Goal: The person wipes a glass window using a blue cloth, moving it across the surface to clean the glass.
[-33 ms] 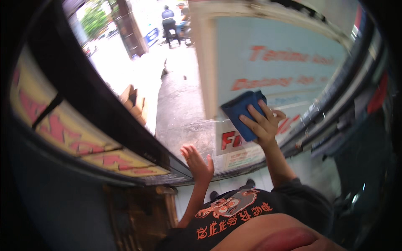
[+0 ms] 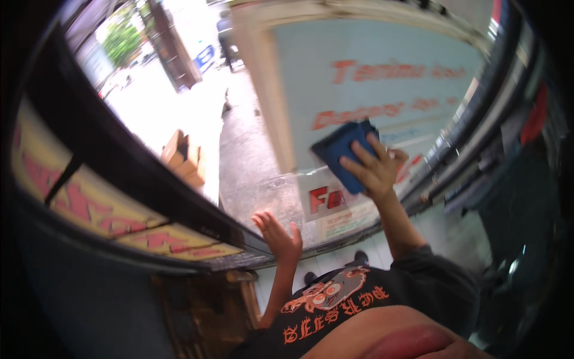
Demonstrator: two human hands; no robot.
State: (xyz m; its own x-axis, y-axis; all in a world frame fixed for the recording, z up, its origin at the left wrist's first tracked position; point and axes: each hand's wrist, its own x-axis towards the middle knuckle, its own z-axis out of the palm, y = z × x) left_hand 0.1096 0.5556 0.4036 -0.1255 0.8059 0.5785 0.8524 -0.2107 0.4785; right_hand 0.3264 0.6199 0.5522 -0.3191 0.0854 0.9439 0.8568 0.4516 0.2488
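My right hand (image 2: 375,170) presses a blue cloth (image 2: 338,149) flat against a glass door pane (image 2: 263,179), its fingers spread over the cloth's lower right part. The glass carries blurred red lettering and a white sticker near its bottom. My left hand (image 2: 279,236) rests lower on the same pane, palm against the glass and fingers apart, with nothing in it. Both forearms rise from my dark printed shirt at the lower edge.
A black door frame (image 2: 143,179) curves along the left of the pane, with a yellow panel with red letters (image 2: 89,209) beside it. Outside lie grey pavement, stacked wooden boxes (image 2: 184,157) and a distant person (image 2: 226,27). Dark shelving (image 2: 508,125) stands to the right.
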